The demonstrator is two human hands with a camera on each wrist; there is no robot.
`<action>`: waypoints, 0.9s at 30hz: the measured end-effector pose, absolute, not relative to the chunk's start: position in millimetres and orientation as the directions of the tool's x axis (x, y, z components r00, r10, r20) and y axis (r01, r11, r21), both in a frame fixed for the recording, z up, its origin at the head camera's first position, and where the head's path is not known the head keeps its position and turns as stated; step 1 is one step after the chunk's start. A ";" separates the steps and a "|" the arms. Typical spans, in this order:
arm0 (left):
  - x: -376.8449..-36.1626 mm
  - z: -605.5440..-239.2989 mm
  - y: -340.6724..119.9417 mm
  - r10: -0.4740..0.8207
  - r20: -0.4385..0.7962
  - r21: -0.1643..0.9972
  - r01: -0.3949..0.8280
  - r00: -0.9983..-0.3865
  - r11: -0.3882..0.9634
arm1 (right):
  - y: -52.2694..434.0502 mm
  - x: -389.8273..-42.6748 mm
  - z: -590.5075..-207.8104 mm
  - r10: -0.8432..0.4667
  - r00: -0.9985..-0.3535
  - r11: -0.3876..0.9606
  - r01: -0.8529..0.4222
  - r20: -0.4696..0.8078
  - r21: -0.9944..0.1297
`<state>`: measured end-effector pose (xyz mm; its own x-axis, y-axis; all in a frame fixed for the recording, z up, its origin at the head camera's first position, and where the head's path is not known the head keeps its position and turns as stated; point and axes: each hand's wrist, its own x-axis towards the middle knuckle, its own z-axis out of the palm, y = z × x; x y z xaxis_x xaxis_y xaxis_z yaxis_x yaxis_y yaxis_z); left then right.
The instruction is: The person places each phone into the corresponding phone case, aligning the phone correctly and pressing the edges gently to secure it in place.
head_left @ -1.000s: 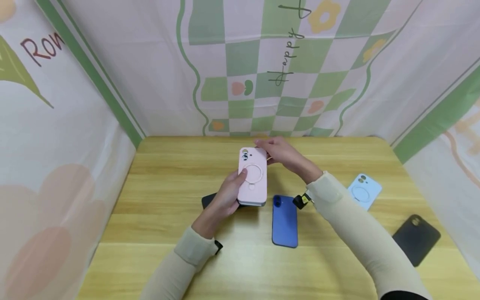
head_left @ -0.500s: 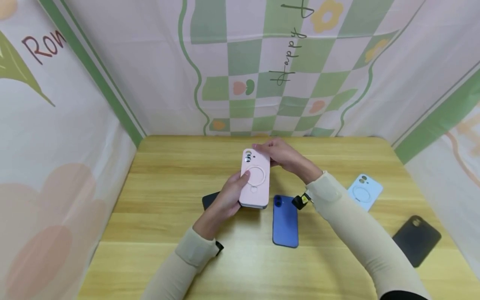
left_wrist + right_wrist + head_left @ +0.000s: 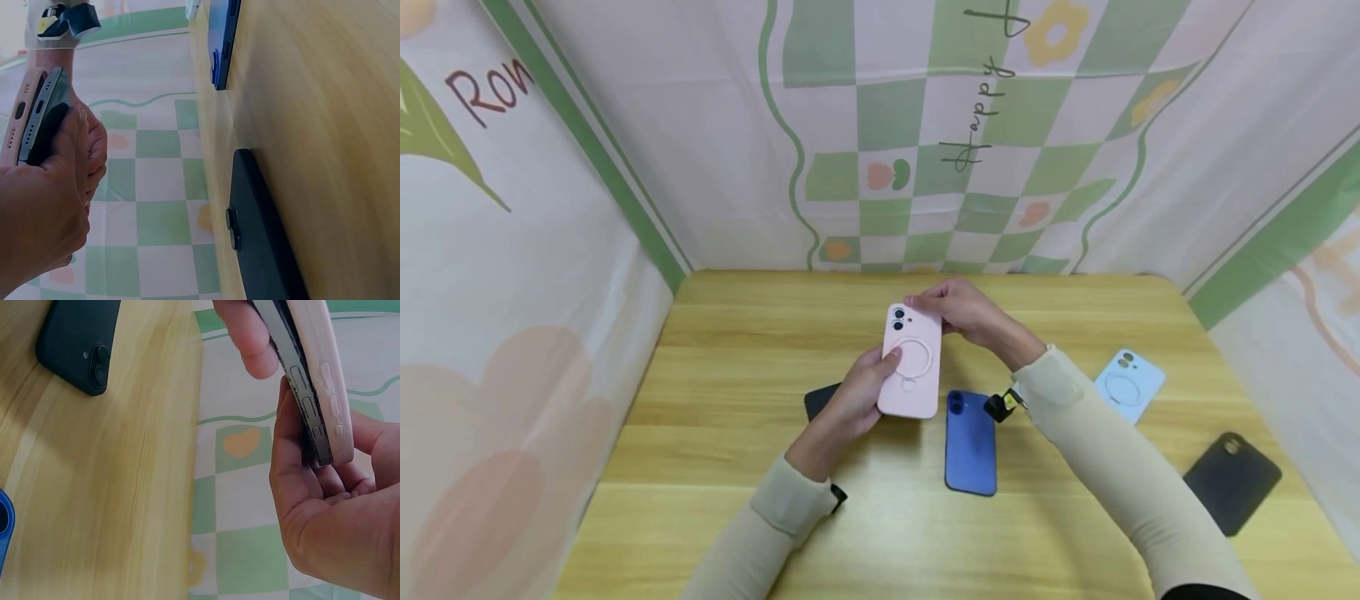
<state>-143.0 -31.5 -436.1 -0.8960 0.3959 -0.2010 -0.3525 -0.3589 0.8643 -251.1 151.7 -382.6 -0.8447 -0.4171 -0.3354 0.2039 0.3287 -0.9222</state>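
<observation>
In the head view a pink phone case [image 3: 922, 396] with a ring on its back is held up over the table. A phone [image 3: 300, 381] lies against its inner side; in the right wrist view the two edges meet near the camera end and part further up. My left hand [image 3: 861, 387] grips case and phone together, thumb on the case's back by the ring. At the camera end my right hand [image 3: 964, 310] pinches the top corner between thumb and fingers. In the left wrist view a narrow gap shows between the case and the phone at the port end.
A dark phone [image 3: 262, 237] lies on the wooden table [image 3: 737, 333], partly under my left hand. To the right lie a blue phone [image 3: 970, 450], a light blue case [image 3: 1142, 375] and a black case [image 3: 1234, 483]. A patterned cloth [image 3: 887, 125] hangs behind the table.
The phone's cameras have come into line with the openings of the pink case. Both hands have moved slightly right and toward the person, still gripping case and phone.
</observation>
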 end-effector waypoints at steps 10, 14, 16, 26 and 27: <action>-141.7 -435.8 -31.5 0.395 -0.205 0.861 -0.357 -0.896 -0.362 | 153.7 -250.3 -383.5 -0.416 -0.848 0.332 0.195 -0.329 -0.923; -142.4 -433.4 -31.2 0.368 -0.218 0.860 -0.356 -0.904 -0.365 | 155.9 -249.6 -382.7 -0.411 -0.847 0.311 0.218 -0.338 -0.925; -142.5 -432.1 -31.1 0.352 -0.227 0.860 -0.357 -0.908 -0.365 | 157.5 -249.2 -382.5 -0.407 -0.848 0.302 0.225 -0.339 -0.926; -142.4 -430.4 -32.3 0.320 -0.240 0.856 -0.355 -0.917 -0.375 | 164.9 -248.1 -380.8 -0.397 -0.844 0.270 0.269 -0.361 -0.925; -142.5 -430.4 -32.6 0.320 -0.238 0.856 -0.354 -0.917 -0.377 | 165.4 -248.1 -380.5 -0.396 -0.843 0.265 0.275 -0.364 -0.924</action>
